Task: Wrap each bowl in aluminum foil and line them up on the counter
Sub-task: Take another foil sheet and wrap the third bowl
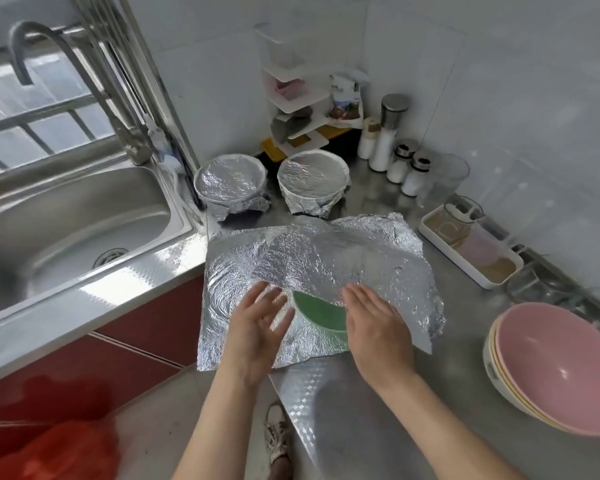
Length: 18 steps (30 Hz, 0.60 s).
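- A steel sink (66,220) with a curved tap (66,74) fills the left.
- A foil-wrapped bowl (231,183) stands at the back of the counter (378,410), just right of the sink.
- The left hand (257,323) is open with its fingers straight and spread, blurred, over the foil's near left part. It grips nothing, and I cannot tell whether it touches the foil.
- A second wrapped bowl (314,183) stands beside the first, a little apart.
- The green bowl (321,315) sits between the hands. Its near rim is bare and its far part is under foil.
- The foil (326,258) is a crumpled sheet spread on the counter under the bowl and draped over it.
- The right hand (374,327) lies flat, fingers straight and together, on the foil at the bowl's right side. It holds nothing.
- Shakers (406,168) stand by the back wall.
- A white tray (471,268) lies near the right wall.
- Stacked bowls, the top one pink (561,368), sit at the right edge.
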### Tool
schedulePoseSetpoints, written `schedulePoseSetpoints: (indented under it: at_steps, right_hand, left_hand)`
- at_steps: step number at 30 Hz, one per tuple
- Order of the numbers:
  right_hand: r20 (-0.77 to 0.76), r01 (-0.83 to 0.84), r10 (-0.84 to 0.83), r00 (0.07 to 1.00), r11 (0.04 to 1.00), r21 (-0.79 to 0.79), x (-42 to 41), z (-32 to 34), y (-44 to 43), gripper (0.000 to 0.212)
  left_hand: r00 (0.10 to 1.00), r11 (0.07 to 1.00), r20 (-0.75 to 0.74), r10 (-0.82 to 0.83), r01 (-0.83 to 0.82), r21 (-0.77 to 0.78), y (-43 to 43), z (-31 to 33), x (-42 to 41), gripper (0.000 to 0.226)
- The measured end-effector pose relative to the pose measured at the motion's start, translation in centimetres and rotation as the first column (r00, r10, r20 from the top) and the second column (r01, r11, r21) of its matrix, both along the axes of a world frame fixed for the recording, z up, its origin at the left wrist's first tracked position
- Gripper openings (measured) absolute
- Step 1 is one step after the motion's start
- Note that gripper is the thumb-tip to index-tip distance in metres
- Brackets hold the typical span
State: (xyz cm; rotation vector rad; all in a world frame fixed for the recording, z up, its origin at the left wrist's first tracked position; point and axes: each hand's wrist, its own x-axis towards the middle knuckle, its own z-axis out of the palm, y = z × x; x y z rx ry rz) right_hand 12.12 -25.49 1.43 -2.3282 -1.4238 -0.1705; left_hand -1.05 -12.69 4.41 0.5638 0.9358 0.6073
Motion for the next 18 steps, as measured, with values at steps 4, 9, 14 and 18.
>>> schedulePoseSetpoints:
  at_steps: [4,9,14,18]
  right_hand:
    - [-0.03,0.041,-0.039,0.999,0.996,0.076,0.7,0.0,0.6,0.043]
    - [-0.02,0.123,-0.122,0.992,0.964,0.235,2.0,0.8,-0.2,0.033]
    - [0.148,0.013,-0.061,0.987,0.951,0.308,2.6,0.9,-1.5,0.033]
    - [0.177,-0.115,0.078,0.981,0.97,0.212,0.7,-1.3,-2.9,0.04]
  left_hand:
    - [0.734,0.816,-0.558,-0.387,0.555,0.164,-1.9,-1.3,2.4,0.038]
    - [0.684,0.815,-0.686,-0.248,0.53,0.233,-2.3,-1.8,5.0,0.022]
    - [0.719,0.871,-0.675,-0.167,0.428,0.241,-4.5,-2.0,4.0,0.019]
    - [0.777,0.924,-0.609,-0.162,0.336,0.184,-6.8,-2.3,3.3,0.012]
